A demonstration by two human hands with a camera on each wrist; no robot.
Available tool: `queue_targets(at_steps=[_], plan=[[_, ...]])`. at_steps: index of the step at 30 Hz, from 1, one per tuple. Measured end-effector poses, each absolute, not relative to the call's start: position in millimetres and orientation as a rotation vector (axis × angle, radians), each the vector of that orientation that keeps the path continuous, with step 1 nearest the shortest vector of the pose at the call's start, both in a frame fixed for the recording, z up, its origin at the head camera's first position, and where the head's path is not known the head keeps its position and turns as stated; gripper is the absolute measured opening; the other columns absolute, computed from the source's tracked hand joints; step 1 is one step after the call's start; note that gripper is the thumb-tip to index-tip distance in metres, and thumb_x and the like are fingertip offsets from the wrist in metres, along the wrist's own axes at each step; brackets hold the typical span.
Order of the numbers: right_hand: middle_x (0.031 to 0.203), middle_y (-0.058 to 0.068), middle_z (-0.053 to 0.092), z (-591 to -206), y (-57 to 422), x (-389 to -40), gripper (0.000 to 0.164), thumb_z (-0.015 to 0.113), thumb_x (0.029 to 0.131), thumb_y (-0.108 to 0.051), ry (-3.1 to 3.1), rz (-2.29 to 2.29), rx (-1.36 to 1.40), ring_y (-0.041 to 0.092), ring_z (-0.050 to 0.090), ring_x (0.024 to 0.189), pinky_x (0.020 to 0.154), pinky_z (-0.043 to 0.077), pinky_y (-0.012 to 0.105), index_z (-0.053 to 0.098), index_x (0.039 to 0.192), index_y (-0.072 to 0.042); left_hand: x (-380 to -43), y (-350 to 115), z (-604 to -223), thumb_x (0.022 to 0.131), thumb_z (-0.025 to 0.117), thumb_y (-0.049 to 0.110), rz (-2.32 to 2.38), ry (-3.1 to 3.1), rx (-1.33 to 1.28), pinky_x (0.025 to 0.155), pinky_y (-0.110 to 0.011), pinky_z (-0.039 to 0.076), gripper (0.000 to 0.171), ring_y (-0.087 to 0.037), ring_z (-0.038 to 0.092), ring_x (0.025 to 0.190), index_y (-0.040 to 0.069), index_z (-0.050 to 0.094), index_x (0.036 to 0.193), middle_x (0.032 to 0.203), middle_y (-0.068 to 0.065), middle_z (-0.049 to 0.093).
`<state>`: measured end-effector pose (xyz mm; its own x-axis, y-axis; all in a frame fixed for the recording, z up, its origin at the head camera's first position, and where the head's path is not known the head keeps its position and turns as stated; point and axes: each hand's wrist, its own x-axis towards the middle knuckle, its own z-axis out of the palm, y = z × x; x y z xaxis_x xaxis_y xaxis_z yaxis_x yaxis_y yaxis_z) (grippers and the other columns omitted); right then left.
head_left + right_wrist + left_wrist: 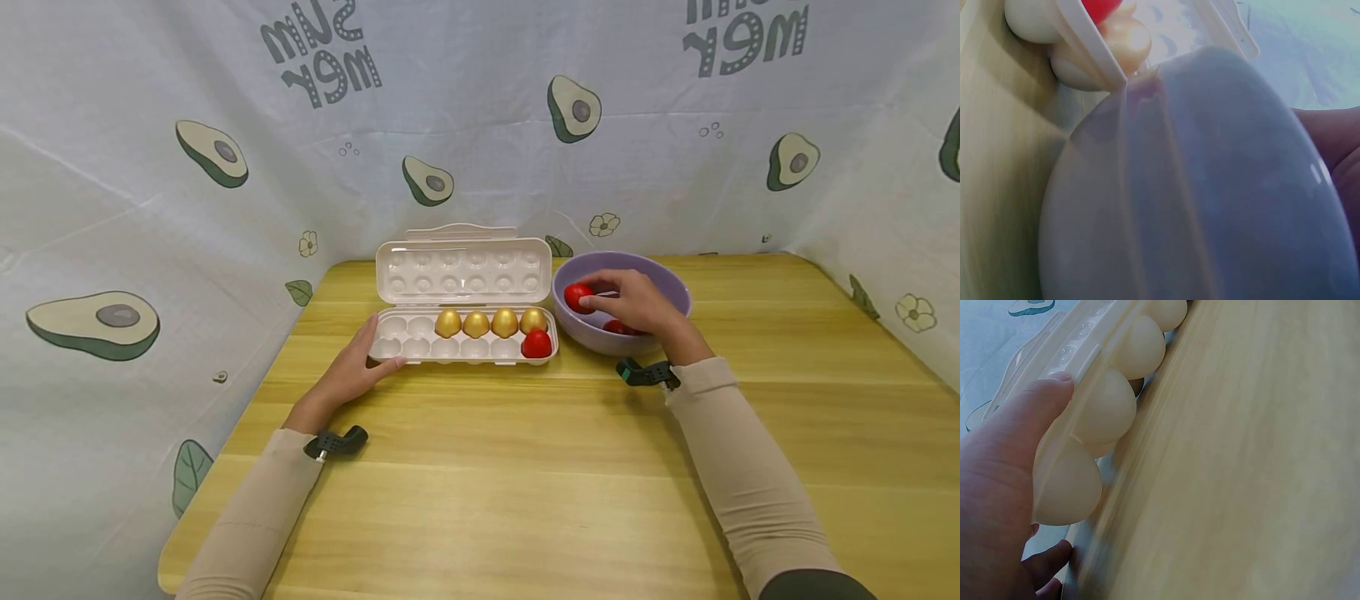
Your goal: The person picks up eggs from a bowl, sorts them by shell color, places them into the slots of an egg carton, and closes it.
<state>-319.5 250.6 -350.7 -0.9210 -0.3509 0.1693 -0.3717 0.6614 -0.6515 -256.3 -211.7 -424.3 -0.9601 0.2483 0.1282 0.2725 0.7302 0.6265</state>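
An open cream plastic egg box stands at the back of the table, its lid tilted up behind. Several gold eggs fill part of its back row, and a red egg sits at the right end of the front row. My left hand holds the box's left end, with the thumb over its rim. Inside the purple bowl's mouth, my right hand pinches another red egg between thumb and fingers. Below that hand lies one more red egg, partly hidden.
The purple bowl stands right beside the egg box's right end. In the right wrist view its outer wall hides most of the hand. A cloth with avocado prints hangs behind the wooden table.
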Motion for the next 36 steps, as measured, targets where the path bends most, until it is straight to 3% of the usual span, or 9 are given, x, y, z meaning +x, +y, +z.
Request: queue_targets(at_steps=[36], plan=[[0.115,0.01,0.065,-333.0,212.7,-301.5,0.038,0.073,0.088,-0.021,-2.659,1.22,0.801,0.025,0.062,0.107,0.091,0.051,0.039,0.064,0.122,-0.005,-257.8,-212.8,-426.3,0.089,0.062,0.052,-1.043,-2.886,-0.437,0.117,-0.049,0.013,0.101,-0.03,0.009,0.147,0.005,0.002,0.155,0.161,-0.012,0.005]])
